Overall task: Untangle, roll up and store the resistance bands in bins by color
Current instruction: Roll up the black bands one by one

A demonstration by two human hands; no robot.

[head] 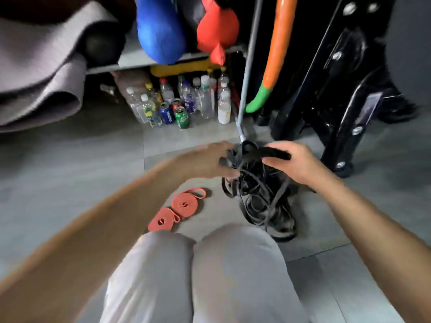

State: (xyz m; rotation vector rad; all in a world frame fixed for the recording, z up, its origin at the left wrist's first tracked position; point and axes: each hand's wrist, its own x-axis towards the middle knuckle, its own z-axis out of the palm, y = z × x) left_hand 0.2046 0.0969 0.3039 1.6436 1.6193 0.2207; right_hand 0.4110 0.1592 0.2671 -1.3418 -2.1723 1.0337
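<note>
A tangled heap of black resistance bands (263, 201) lies on the grey tiled floor in front of my knees. My right hand (296, 162) grips a thick black part of the tangle at its top and lifts it. My left hand (207, 159) reaches into the tangle from the left, its fingers pinching black strands. Two rolled-up red bands (173, 213) lie flat on the floor to the left of the heap, one with a loose loop trailing out.
Several plastic bottles and cans (179, 103) stand under a grey shelf (149, 59) ahead. A metal pole (247, 73), an orange-green tube (272, 61) and a black machine frame (345, 108) stand right of them. Folded grey mats (42, 73) are at left. No bins show.
</note>
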